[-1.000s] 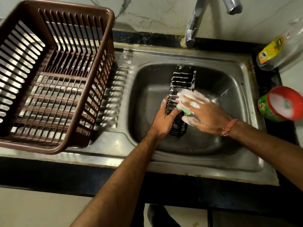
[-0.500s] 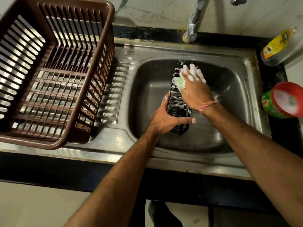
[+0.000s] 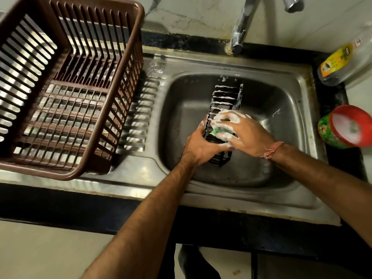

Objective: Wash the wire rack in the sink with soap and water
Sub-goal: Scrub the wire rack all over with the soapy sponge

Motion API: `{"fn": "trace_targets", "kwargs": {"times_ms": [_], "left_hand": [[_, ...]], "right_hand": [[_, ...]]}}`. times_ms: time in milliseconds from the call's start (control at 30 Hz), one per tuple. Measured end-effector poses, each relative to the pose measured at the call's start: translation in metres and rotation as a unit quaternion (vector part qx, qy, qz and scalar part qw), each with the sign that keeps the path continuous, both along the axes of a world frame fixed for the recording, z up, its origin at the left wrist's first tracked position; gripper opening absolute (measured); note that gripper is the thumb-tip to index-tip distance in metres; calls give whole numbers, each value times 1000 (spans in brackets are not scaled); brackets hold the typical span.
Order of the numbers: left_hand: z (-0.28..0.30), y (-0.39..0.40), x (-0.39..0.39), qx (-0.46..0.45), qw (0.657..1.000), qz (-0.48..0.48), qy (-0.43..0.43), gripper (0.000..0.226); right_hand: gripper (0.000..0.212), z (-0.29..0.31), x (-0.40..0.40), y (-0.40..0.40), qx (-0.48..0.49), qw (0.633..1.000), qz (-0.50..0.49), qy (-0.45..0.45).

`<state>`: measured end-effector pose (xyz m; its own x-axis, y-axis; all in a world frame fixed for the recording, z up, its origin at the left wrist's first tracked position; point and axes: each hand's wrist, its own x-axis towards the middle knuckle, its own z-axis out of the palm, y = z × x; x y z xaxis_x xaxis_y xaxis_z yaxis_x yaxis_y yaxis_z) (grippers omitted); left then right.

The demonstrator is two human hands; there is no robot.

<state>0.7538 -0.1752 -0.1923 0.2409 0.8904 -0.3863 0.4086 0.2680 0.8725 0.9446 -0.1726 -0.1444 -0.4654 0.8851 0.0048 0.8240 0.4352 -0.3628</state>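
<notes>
Stainless steel sink basin (image 3: 281, 162), frame centre: black wire rack (image 3: 226, 101) inside. Your left hand (image 3: 201, 147) grips its near end; right hand (image 3: 244, 133) curls on soapy green scrubber (image 3: 218, 130). Work every bar.

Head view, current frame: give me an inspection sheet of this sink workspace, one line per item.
Surface: steel sink, basin wet, ribbed drainboard on its left; dark counter edge around it.
Job's things: black wire rack stands in the basin, foam on its bars; green scrubber pressed against it.
Clutter: brown plastic basket on the drainboard; red-rimmed soap tub and a yellow-labelled bottle on the right counter.
Grippers: left hand grips the rack's near end; right hand, soapy, holds the scrubber.
Cables: nothing seen.
Surroundings: faucet above the basin, no water seen running; marbled wall behind.
</notes>
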Motion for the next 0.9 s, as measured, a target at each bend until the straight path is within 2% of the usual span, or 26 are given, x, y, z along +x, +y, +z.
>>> {"fn": "trace_targets", "kwargs": {"times_ms": [133,233,367,467,567,667,733,833,900], "left_hand": [[5,-2,-1,-7,1000,1,13,91],[5,-2,0,-6,1000,-4,29,89],[5,-4,1,-4,999,1,33,93],[7,-6,3,11,998,-3,58,97],[8,-7,2,13,997,-23,71,101],[9,-6,1,7,997,-26,77,88],[8,-6,2,1,997,-24,70,79],[7,-8,2,-3,998,-15,53,94],[8,-8,1,-9,998,-26,53,107]], "right_hand": [[43,6,0,-2,-12,1000,-24,13],[28,4,4,-16,41,998,-33,46],[31,2,-3,-15,91,993,-72,24],[19,-2,-20,0,43,992,-95,72],[18,-8,-29,16,-18,996,-79,44],[28,-6,-29,9,-90,995,-33,12],[19,0,-27,1,-112,993,-14,20],[18,-5,-17,-3,-71,996,-51,4],[20,5,-25,0,-1,996,-81,28]]}}
